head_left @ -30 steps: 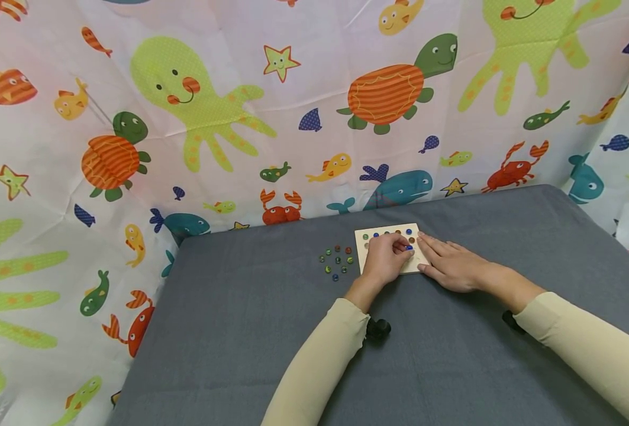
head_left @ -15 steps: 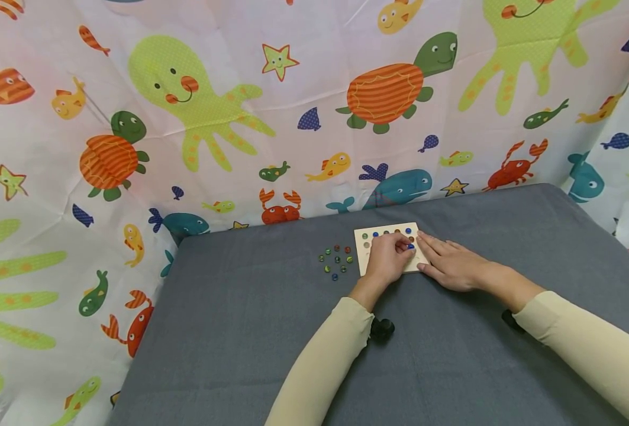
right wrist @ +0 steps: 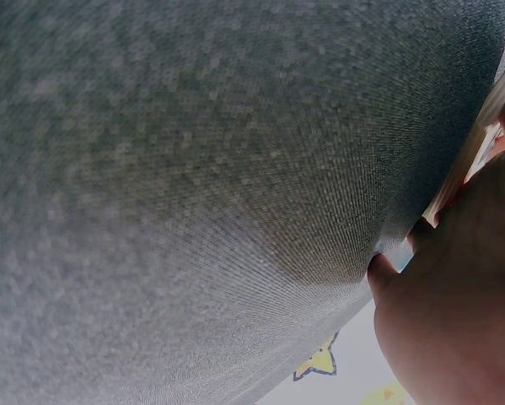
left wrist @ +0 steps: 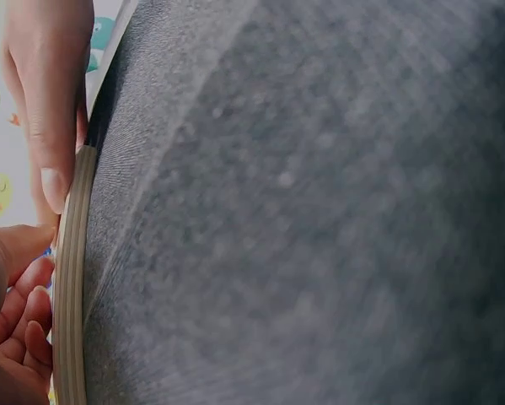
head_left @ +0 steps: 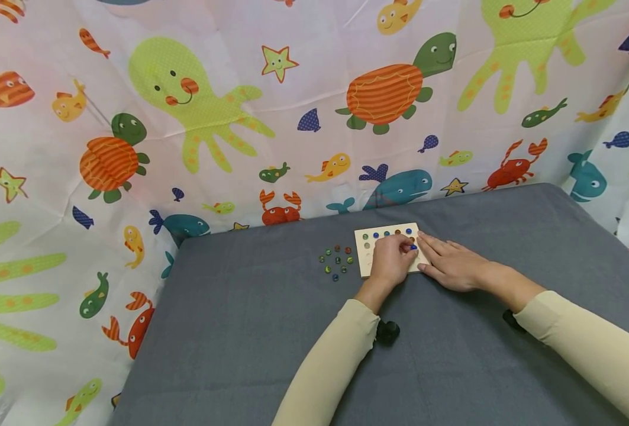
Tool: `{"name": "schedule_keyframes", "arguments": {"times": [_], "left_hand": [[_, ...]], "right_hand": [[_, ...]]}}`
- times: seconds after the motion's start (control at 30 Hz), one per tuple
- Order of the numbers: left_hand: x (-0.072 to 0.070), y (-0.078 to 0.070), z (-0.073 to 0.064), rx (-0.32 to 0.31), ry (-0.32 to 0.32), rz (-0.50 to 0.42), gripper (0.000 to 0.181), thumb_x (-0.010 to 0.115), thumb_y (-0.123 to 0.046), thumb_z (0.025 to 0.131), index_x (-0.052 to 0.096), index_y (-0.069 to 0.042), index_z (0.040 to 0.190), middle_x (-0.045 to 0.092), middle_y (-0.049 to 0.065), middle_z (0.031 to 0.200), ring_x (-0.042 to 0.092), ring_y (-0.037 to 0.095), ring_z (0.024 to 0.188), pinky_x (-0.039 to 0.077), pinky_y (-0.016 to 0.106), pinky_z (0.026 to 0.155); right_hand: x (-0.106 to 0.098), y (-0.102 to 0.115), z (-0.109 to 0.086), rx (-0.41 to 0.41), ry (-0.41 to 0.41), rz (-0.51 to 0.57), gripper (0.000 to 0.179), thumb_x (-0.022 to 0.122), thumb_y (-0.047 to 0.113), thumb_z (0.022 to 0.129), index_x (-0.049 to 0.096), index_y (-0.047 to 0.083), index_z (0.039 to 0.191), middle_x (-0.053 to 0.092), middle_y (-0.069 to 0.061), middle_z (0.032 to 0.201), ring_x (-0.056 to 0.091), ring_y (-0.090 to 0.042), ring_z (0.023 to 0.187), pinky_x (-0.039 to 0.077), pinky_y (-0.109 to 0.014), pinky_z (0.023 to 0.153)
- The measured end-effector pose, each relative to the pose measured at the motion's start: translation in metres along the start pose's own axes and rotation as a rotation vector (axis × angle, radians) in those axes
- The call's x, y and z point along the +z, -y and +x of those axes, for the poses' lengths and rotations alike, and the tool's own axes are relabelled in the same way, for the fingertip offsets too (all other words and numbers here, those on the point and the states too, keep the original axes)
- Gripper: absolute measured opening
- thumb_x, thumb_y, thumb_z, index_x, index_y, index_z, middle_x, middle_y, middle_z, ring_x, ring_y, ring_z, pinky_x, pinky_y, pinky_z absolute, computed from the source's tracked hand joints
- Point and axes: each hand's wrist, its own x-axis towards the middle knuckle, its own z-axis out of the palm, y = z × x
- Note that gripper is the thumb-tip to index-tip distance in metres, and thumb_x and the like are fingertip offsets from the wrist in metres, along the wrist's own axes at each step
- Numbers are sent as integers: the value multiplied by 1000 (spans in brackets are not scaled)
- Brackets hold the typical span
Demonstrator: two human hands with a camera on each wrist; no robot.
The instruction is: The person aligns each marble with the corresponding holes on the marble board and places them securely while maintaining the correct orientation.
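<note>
My left hand (head_left: 391, 258) pinches a blue marble (head_left: 413, 247) between thumb and fingertips, low over the right part of a pale wooden board (head_left: 365, 268). Marbles of several colours sit in the board's back row, with more in the row in front; the left hand hides part of the board. My right hand (head_left: 452, 264) lies with straight fingers against the board's right edge. In the left wrist view the board's layered side (left wrist: 71, 287) shows beside both hands, and a speck of blue peeks from the left fingertips. The right wrist view shows the right hand (right wrist: 463, 304) at the board.
Several loose marbles (head_left: 338, 260) in green, red and blue lie just left of the board. Grey cloth (head_left: 239, 331) covers the table. A curtain (head_left: 293, 136) printed with sea animals hangs behind and at both sides.
My left hand has shifted slightly to the right over the board, carrying the blue marble with it. The right hand stays in place at the board's edge.
</note>
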Motion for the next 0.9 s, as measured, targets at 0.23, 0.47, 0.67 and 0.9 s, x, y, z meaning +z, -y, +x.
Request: {"name": "schedule_keyframes", "arguments": {"times": [0.23, 0.47, 0.67, 0.9], "left_hand": [[2, -1, 0, 16, -2, 40, 13, 81, -18, 90, 81, -12, 100, 69, -9, 77, 57, -1, 70, 41, 12, 67], [1, -2, 0, -10, 8, 56, 11, 80, -20, 90, 81, -13, 98, 67, -10, 75, 55, 1, 69, 40, 13, 66], [1, -2, -1, -23, 15, 42, 11, 81, -20, 90, 81, -13, 99, 68, -8, 77, 55, 1, 70, 42, 14, 68], [2, -2, 0, -41, 26, 37, 12, 81, -19, 90, 80, -13, 100, 65, -9, 76, 53, 1, 70, 40, 14, 68]], "right_hand": [[0, 0, -1, 2, 3, 7, 73, 35, 48, 111, 18, -2, 161, 11, -22, 169, 19, -43, 153, 19, -67, 117], [0, 0, -1, 2, 4, 11, 72, 37, 45, 111, 18, -3, 161, 12, -22, 169, 19, -43, 153, 19, -67, 117], [2, -1, 0, 4, 7, 11, 73, 36, 48, 111, 18, -2, 161, 12, -22, 169, 18, -42, 154, 19, -67, 117], [3, -3, 0, 5, 6, 4, 74, 36, 48, 111, 18, -3, 161, 12, -22, 169, 18, -43, 154, 19, -67, 117]]}}
